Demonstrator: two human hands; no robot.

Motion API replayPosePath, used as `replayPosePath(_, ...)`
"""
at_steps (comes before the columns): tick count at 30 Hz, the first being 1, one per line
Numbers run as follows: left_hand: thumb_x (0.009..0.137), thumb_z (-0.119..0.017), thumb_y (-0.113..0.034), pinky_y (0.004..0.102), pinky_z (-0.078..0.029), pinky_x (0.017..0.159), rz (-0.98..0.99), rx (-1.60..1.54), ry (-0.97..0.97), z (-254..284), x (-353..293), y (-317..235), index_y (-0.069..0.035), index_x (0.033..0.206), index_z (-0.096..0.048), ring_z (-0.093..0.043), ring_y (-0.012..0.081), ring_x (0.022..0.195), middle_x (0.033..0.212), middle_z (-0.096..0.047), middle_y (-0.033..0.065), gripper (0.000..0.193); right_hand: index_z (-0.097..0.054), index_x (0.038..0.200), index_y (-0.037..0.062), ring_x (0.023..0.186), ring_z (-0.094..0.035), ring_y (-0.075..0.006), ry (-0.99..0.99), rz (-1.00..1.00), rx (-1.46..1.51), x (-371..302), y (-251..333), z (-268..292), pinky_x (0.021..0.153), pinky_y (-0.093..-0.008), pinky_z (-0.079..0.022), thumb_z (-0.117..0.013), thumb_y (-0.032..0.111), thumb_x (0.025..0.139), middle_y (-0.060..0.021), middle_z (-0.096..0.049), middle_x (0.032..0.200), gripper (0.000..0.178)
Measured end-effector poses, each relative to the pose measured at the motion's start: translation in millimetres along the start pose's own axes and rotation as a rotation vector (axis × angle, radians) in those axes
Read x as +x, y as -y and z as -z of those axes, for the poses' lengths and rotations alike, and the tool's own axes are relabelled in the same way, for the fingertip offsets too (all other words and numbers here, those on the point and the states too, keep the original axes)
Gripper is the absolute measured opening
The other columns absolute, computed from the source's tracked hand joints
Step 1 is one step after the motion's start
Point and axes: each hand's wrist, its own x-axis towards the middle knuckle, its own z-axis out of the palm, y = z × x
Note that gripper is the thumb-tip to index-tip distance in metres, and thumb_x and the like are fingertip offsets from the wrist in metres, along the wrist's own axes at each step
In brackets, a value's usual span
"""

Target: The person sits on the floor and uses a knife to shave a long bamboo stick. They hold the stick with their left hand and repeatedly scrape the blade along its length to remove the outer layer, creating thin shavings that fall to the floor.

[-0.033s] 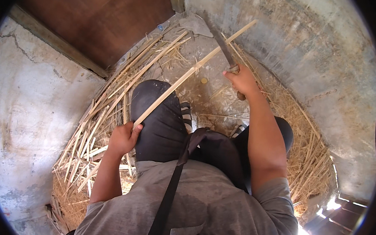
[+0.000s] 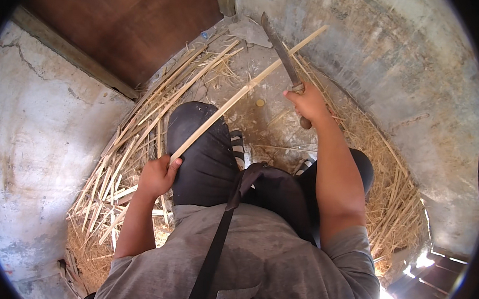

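Observation:
My left hand [image 2: 159, 176] is closed around the near end of a long, pale bamboo strip [image 2: 228, 104], beside my left knee. The strip slants over that knee, up and to the right, with a node about halfway along. Its far end reaches towards the right wall. My right hand [image 2: 309, 103] grips the wooden handle of a machete [image 2: 281, 52]. The dark, slightly curved blade points away from me and to the left. In the picture it crosses the strip near the far end; whether they touch, I cannot tell.
Split bamboo strips [image 2: 141, 141] lie heaped along the left side. Fine shavings and more strips [image 2: 392, 208] cover the right side. Stained walls [image 2: 398, 60] close in on both sides, with a brown door panel [image 2: 126, 22] at the far left. My knees flank the concrete floor [image 2: 260, 118].
The machete has shifted very slightly, its tip a little to the right and its blade sharper than before. My left hand and the bamboo strip have stayed in place.

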Motion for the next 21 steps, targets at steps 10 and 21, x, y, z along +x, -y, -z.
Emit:
replayPosePath(10,0.101,-0.058,-0.052,0.0525,-0.049,0.061,0.018,0.061,-0.002,3,-1,-1,0.000,0.078,-0.059,-0.063,0.0480,0.067,0.065,-0.061,0.0255,0.057,-0.061,0.117,-0.0051,0.062,-0.062,-0.0163,0.346,0.069,-0.001,-20,23,-6,0.058,-0.0349,-0.050,-0.079,0.022,0.082,-0.0107,-0.065,0.080,0.047)
replayPosePath(21,0.101,-0.058,-0.050,0.0524,-0.048,0.061,0.017,0.041,0.005,1,1,-3,0.000,0.078,-0.059,-0.063,0.0484,0.066,0.065,-0.060,0.0253,0.055,-0.056,0.115,-0.0053,0.054,-0.056,-0.0152,0.307,-0.108,0.320,-8,-3,-11,0.049,-0.0319,-0.046,-0.079,0.014,0.084,-0.0059,-0.058,0.070,0.043)
